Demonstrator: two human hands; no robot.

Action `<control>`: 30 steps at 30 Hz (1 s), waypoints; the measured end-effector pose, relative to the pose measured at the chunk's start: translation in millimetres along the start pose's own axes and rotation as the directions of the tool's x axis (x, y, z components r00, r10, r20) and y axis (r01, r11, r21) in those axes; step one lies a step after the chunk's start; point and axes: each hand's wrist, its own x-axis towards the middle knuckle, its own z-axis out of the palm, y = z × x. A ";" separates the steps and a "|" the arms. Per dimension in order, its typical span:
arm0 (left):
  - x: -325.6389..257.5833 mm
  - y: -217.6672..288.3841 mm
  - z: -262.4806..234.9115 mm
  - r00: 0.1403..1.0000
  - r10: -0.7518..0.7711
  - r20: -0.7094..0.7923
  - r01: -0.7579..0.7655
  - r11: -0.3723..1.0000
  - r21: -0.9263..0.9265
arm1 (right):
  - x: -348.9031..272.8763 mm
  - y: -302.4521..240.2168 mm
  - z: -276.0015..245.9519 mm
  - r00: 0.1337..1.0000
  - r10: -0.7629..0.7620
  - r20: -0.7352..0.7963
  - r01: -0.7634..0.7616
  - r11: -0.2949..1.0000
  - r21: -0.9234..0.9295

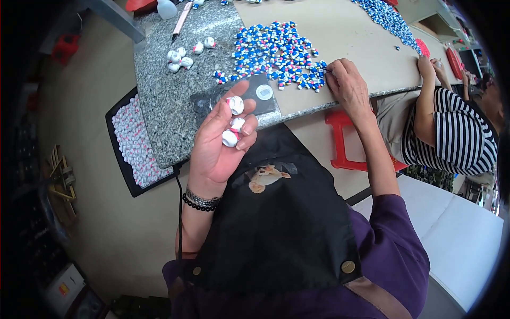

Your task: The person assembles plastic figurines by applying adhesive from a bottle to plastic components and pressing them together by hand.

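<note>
Head view: left hand loosely cradles white pieces by near bench edge. Right hand at blue pile's right edge; fingertip hold unclear, cannot tell. Left tray looks well filled; much blue seemingly left.

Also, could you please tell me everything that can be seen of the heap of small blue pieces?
The heap consists of many small, shiny-looking pieces, blue and white with touches of yellow and pink, perhaps painted plastic. They lie loose, turned in mixed directions, dense in the middle and scattered at the edges. Most rest on a beige surface; some at the left lie on grey speckled stone. The right hand's fingertips are at its right end; whether they grip a piece is unclear.
</note>
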 end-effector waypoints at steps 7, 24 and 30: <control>3.2 -2.0 -4.4 1.000 -0.010 -0.012 0.010 1.000 -0.019 | -0.4 11.8 6.5 0.986 0.137 -0.100 -0.117 0.976 0.183; -2.9 15.8 0.5 0.967 0.207 -0.146 -0.162 0.949 0.270 | 21.9 -36.4 -14.5 0.850 0.286 0.442 -0.400 -0.195 0.895; -6.6 35.7 2.0 0.945 0.315 -0.082 -0.275 0.907 0.319 | 30.9 -57.5 -11.1 0.886 0.236 0.399 -0.378 -0.131 0.916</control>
